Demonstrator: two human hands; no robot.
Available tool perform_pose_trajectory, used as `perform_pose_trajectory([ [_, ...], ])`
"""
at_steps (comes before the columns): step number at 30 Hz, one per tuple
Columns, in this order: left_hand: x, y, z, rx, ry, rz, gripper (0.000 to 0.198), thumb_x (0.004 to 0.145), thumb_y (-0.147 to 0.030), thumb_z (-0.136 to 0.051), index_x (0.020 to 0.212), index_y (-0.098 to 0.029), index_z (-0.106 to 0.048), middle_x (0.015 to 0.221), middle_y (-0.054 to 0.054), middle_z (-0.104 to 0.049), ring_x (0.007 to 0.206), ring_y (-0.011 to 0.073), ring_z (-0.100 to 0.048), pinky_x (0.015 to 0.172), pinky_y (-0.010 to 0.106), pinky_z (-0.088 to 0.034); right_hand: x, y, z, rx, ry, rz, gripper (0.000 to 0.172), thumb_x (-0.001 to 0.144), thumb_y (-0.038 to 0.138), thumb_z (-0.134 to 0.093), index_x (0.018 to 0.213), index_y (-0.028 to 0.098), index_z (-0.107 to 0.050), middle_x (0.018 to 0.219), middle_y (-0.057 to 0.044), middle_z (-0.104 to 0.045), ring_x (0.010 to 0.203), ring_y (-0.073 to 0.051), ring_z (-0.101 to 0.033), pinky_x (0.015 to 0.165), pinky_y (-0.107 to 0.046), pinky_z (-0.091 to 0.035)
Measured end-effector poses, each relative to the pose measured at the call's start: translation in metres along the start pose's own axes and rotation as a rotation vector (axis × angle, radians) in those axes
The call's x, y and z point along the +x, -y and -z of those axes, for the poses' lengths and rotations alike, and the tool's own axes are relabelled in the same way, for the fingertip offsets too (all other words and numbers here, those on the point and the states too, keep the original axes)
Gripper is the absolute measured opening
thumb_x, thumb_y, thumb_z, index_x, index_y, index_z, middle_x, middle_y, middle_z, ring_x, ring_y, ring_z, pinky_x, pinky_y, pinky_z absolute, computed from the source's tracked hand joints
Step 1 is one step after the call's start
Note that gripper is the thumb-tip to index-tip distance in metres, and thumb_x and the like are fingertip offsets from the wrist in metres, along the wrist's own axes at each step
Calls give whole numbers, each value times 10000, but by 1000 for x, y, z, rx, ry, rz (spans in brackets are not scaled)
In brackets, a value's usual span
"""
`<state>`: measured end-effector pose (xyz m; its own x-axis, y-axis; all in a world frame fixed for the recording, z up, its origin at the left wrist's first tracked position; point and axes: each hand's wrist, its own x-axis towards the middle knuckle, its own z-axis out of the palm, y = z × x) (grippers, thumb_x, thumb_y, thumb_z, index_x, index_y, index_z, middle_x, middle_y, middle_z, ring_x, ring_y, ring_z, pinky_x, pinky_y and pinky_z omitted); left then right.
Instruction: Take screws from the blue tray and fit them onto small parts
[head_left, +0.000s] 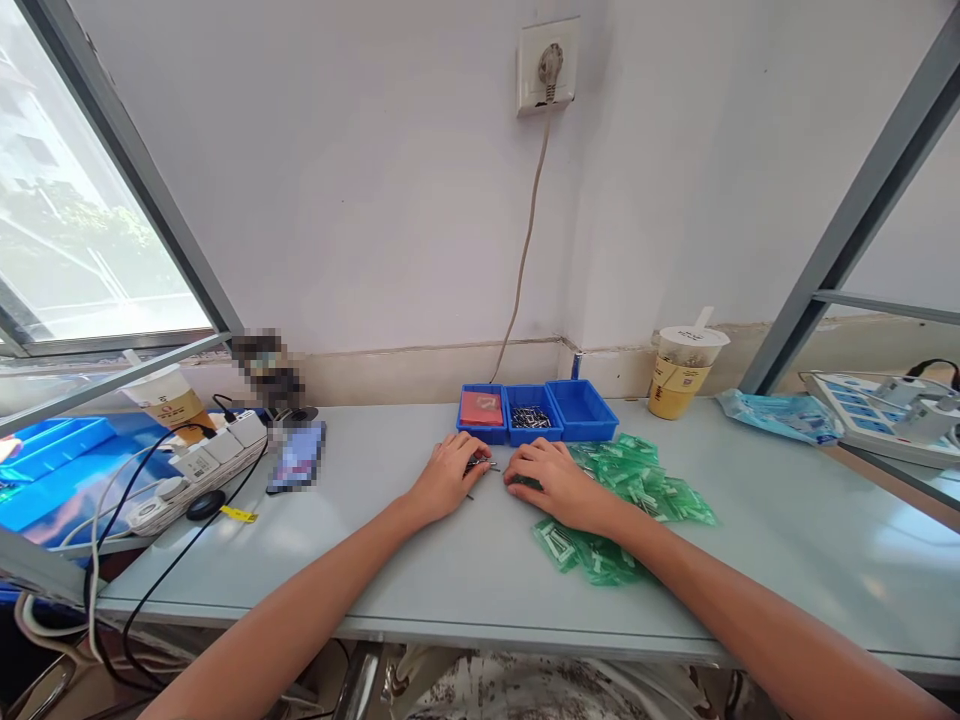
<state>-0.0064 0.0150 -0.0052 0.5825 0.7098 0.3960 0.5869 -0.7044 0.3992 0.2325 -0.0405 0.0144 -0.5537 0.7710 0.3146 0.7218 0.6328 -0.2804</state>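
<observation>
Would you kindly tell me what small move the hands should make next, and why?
Perhaps the left hand should gather the small metal pieces closer together, since some show at its edge while another pokes out lower down, over the bare table.

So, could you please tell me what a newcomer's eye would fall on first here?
Probably the bright green packets, spread on either side of the right forearm. Next, perhaps, the three blue trays in a row beyond the left hand and right hand, the middle one holding small metal pieces. A lidded cup stands to their right, near the wall.
</observation>
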Motion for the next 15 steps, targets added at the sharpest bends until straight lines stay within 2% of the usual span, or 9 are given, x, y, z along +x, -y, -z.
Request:
perform_pose_trajectory([
  [5, -1, -3, 2, 78, 1, 36, 160, 1043, -356, -524, 1117, -254, -623, 1125, 36, -659, 1085, 240, -569, 938, 409, -401, -1, 0, -1, -16, -10, -9, 200, 1053, 344, -526, 1044, 277, -715, 1104, -45, -682, 1026, -244, -534, 874, -402, -369],
  [15, -3, -6, 4, 98, -9, 40, 149, 1037, -350, -537, 1119, -257, -619, 1150, 34, -640, 1085, 243, -546, 926, 395, -387, -1, -2, -2, 6, -15, -3, 193, 1049, 346, -537, 1037, 281, -718, 1097, -50, -682, 1034, -254, -532, 880, -403, -365],
])
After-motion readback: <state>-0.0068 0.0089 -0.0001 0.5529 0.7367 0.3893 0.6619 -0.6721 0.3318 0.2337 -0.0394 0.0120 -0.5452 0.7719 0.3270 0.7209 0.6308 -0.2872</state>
